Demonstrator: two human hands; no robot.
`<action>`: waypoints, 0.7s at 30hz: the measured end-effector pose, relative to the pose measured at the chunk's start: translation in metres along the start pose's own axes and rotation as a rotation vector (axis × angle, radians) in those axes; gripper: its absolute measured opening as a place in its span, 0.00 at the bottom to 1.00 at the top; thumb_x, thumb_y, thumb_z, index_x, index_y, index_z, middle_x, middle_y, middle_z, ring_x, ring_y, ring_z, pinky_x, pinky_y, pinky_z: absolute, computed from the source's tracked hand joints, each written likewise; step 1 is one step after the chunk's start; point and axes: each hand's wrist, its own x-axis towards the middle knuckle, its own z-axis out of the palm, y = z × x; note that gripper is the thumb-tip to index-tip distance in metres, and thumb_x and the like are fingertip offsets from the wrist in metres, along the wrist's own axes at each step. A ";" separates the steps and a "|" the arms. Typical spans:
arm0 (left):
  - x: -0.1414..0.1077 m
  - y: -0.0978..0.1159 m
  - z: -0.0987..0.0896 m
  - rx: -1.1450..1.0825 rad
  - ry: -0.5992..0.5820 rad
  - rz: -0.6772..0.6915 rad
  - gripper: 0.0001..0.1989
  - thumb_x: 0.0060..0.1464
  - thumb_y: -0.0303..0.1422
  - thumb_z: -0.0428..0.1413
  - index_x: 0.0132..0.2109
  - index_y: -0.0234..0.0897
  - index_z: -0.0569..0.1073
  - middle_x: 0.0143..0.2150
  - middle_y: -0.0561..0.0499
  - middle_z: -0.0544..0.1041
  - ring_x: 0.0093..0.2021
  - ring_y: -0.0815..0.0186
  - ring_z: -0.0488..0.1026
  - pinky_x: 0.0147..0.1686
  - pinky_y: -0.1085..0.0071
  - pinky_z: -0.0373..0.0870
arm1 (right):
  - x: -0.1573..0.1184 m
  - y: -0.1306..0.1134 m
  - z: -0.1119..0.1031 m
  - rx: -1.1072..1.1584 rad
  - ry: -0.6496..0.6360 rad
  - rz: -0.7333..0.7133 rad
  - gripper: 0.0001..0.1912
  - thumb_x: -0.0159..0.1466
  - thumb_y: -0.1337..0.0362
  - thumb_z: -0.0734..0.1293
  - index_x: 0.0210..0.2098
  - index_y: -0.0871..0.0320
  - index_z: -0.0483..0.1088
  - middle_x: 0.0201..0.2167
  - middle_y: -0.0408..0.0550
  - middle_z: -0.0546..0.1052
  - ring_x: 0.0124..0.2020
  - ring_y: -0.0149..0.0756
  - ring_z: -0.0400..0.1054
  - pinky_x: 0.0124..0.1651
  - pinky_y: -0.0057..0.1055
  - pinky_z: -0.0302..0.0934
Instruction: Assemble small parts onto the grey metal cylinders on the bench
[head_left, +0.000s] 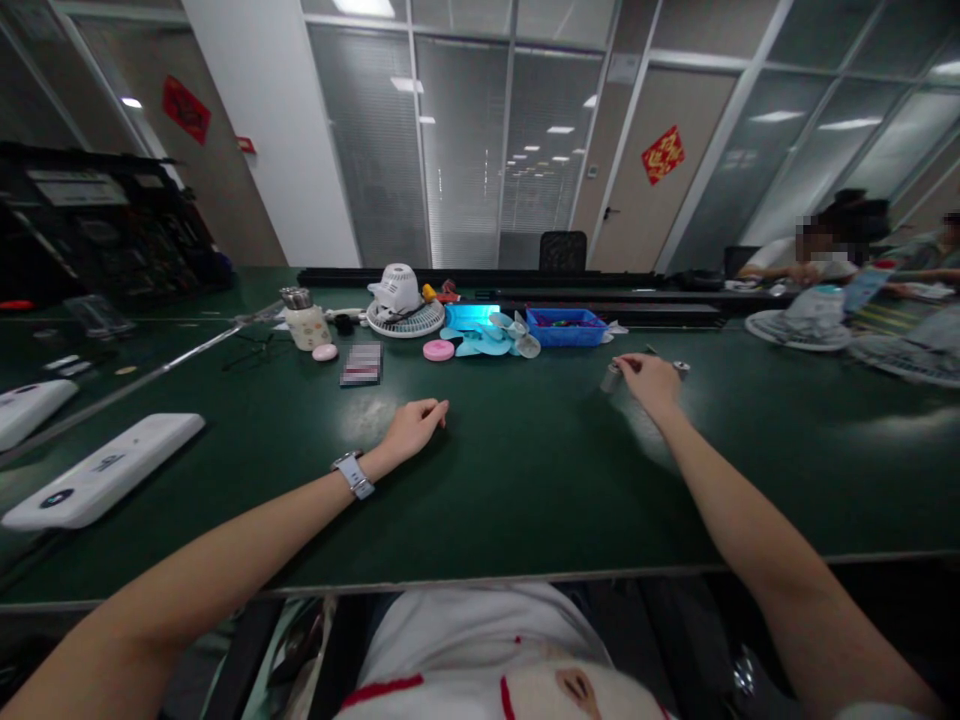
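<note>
At the right of the table, my right hand point(651, 385) has its fingertips pinched on a small silvery cylinder point(610, 379), which is tilted close to the table top. A second small metal cylinder point(681, 369) stands just beyond the knuckles of that hand. My left hand point(414, 432), with a watch on the wrist, rests on the green table point(517, 480) with its fingers curled in. Nothing shows in it, and it touches only the table.
Along the back lie a white fan part point(396, 290), light-blue fan blades point(484, 340), a pink disc point(439, 350), a blue tray point(566, 328) and a lit screen point(472, 316). White devices point(109, 470) lie at left. Other people point(802, 250) sit at far right.
</note>
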 end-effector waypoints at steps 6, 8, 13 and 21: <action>0.000 -0.001 0.000 0.011 0.005 0.004 0.26 0.60 0.52 0.44 0.27 0.38 0.73 0.23 0.53 0.72 0.27 0.63 0.69 0.30 0.69 0.58 | 0.002 0.003 0.003 0.037 -0.020 0.033 0.18 0.65 0.51 0.64 0.44 0.53 0.81 0.40 0.55 0.82 0.41 0.49 0.75 0.42 0.40 0.65; 0.000 -0.002 0.000 0.015 0.006 0.020 0.26 0.60 0.52 0.44 0.27 0.38 0.73 0.24 0.53 0.72 0.27 0.64 0.69 0.30 0.69 0.58 | 0.002 0.004 0.005 0.051 -0.023 0.041 0.18 0.65 0.51 0.64 0.44 0.53 0.81 0.39 0.56 0.82 0.41 0.50 0.75 0.42 0.40 0.65; 0.000 -0.001 0.000 0.023 0.009 0.034 0.26 0.60 0.52 0.44 0.27 0.38 0.74 0.23 0.53 0.72 0.26 0.64 0.68 0.29 0.69 0.58 | 0.005 0.016 0.017 0.246 -0.107 0.042 0.26 0.56 0.47 0.71 0.47 0.57 0.79 0.39 0.54 0.82 0.41 0.46 0.76 0.43 0.37 0.67; -0.007 0.012 0.000 0.021 0.062 0.020 0.26 0.60 0.53 0.46 0.32 0.38 0.78 0.29 0.50 0.78 0.32 0.61 0.72 0.33 0.68 0.61 | -0.015 -0.015 0.023 0.406 -0.247 0.030 0.25 0.53 0.50 0.74 0.44 0.60 0.79 0.37 0.53 0.82 0.41 0.46 0.76 0.44 0.38 0.68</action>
